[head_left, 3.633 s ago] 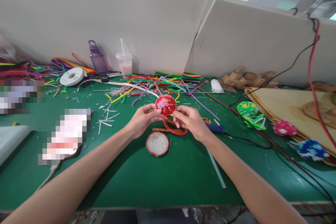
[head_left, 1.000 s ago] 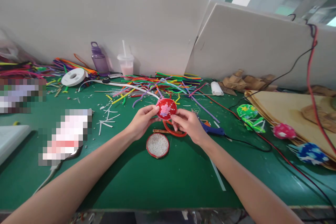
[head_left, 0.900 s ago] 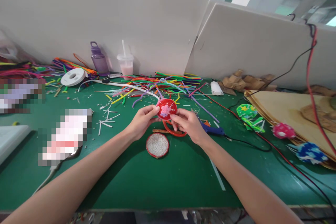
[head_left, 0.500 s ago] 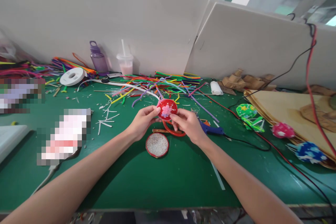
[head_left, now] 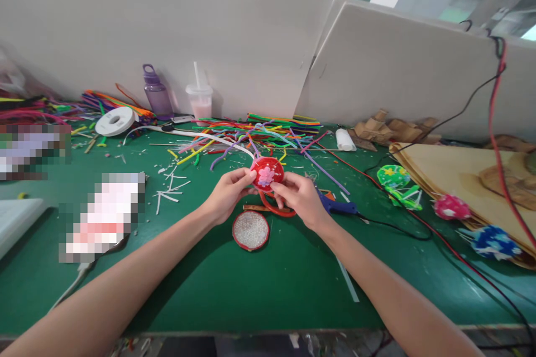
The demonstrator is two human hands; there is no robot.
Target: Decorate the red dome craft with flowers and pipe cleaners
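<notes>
Between my two hands, above the green table [head_left: 293,284], is a round red piece [head_left: 275,168] with pink and purple flowers and small white bits on its face. My left hand [head_left: 228,194] pinches its left edge, thumb on the front. My right hand [head_left: 298,196] grips the lower right edge, fingertips close to the flowers. Just below lies a round dish of white beads [head_left: 250,231] with a red rim. Red-orange scissor-like handles [head_left: 278,211] show partly behind my right hand. A blue glue gun [head_left: 342,206] lies right of that hand, its front hidden.
Colourful pipe cleaners [head_left: 268,136] are heaped at the back, near a white ribbon spool [head_left: 115,121], a purple bottle [head_left: 158,95] and a lidded cup [head_left: 199,103]. Right are a green flowered piece [head_left: 393,177], a pink one [head_left: 451,207], a blue one [head_left: 496,242] and cables [head_left: 460,259].
Almost nothing differs. The red piece stays held in both hands at the same place, with only a very slight shift.
</notes>
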